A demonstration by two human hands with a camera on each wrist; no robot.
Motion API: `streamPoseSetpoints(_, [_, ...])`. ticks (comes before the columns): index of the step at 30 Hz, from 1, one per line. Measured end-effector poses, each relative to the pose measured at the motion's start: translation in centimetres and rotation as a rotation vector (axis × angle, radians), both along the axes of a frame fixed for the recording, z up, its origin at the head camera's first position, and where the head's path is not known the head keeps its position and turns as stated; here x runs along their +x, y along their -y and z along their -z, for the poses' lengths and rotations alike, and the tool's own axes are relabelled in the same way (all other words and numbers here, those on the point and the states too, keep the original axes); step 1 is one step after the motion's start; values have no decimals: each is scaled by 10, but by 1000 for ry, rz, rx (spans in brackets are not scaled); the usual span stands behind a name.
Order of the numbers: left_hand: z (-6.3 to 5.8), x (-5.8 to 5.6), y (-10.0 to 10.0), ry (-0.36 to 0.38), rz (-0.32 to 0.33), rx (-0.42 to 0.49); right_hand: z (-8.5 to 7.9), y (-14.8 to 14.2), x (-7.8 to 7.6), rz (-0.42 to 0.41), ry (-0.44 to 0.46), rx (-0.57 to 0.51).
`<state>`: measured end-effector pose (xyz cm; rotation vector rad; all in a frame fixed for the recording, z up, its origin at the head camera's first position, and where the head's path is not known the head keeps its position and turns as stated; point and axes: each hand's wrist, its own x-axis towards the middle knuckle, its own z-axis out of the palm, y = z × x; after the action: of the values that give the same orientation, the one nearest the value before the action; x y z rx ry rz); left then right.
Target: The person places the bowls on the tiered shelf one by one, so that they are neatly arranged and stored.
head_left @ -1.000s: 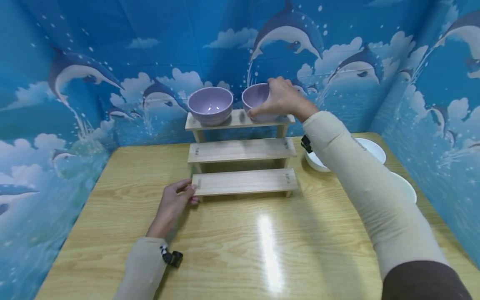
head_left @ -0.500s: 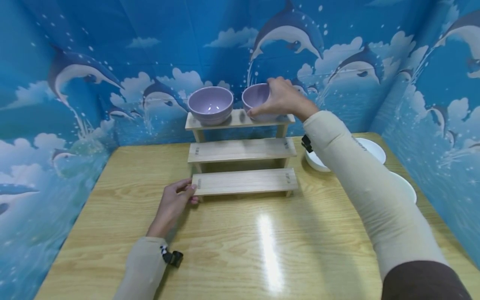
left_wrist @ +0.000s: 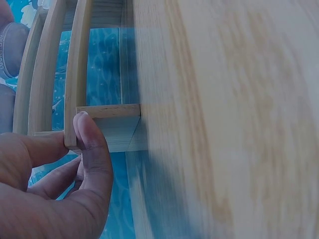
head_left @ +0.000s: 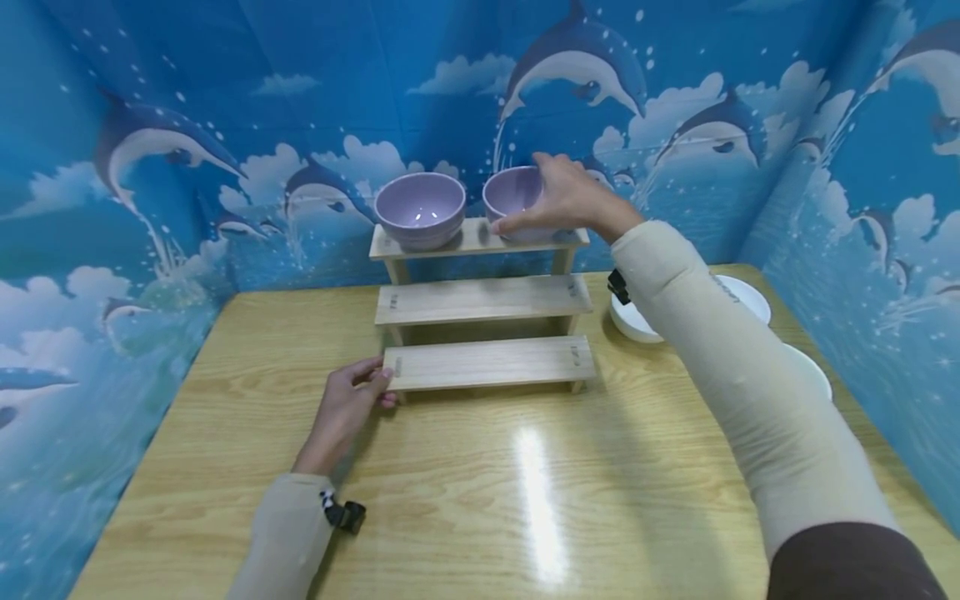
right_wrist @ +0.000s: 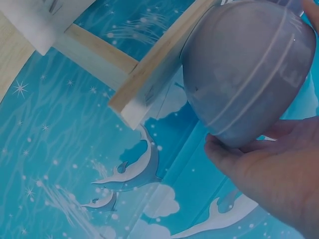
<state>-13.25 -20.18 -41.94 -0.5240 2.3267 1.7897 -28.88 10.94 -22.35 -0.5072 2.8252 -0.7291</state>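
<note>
A three-step wooden rack stands on the table. Two purple bowls sit upright on its top step: the left bowl by itself, the right bowl partly covered by my right hand. That hand grips the right bowl by its side, thumb in front and fingers behind; in the right wrist view the bowl rests against the top board. My left hand pinches the left end of the lowest step. Thumb and fingers close on the board's end in the left wrist view.
White dishes stand on the right of the table, partly behind my right sleeve: a bowl, one dish behind and one nearer. A dolphin-print cloth hangs close behind the rack and along both sides.
My right forearm has shifted very slightly to the right. Both hands keep their holds, and the bowls and rack stay where they were.
</note>
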Motion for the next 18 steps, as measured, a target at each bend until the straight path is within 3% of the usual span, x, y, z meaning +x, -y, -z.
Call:
streamPoseSetpoints(12, [1,1,0,-17,2,17,-9,-18,21,34,-130,-87])
streamPoseSetpoints(18, [1,1,0,-16,1,29,-11,-40,37,67,-145,-149])
